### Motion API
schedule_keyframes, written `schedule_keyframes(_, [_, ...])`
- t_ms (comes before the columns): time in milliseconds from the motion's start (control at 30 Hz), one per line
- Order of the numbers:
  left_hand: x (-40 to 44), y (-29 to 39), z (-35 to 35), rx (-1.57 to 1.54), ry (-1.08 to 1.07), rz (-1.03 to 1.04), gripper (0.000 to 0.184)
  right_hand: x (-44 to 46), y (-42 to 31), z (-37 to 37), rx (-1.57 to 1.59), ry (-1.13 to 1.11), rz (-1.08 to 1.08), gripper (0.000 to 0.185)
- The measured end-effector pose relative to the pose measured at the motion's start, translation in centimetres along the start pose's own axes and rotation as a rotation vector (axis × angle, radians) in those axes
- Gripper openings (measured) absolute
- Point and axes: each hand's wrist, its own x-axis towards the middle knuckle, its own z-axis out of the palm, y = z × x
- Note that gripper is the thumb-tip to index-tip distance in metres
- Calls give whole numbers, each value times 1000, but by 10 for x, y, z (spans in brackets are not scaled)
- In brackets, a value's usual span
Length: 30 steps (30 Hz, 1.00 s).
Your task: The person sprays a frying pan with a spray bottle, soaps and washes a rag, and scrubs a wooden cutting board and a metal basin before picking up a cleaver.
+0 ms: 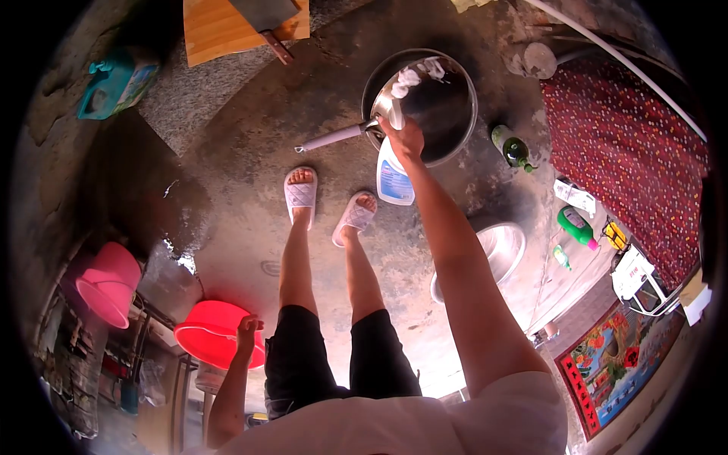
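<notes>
A dark pan (444, 114) is lying at far center, a red basin (205, 343) near left. A white spray bottle (395, 182) is extending nearward from the right hand (406, 139) clasping its neck; the left hand (249, 326) is showing beside the basin, its closure unclear.

A home's cooking and washing area: cleaver (267, 15) on a cutting board (208, 34), frying pan (440, 114), red basin (205, 334), bare concrete floor (239, 250)
</notes>
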Motion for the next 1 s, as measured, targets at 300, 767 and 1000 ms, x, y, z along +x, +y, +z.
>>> schedule_keyframes(300, [-2,-3,-1,12,37,1,17,7,1,7,95,102,-57,51])
schedule_keyframes(767, [-4,-4,3,2,3,17,17,44,3,-10,78,-45,210,68])
schedule_keyframes(1000, [-3,-3,3,1,13,4,15,60,6,-18,175,30,155,50])
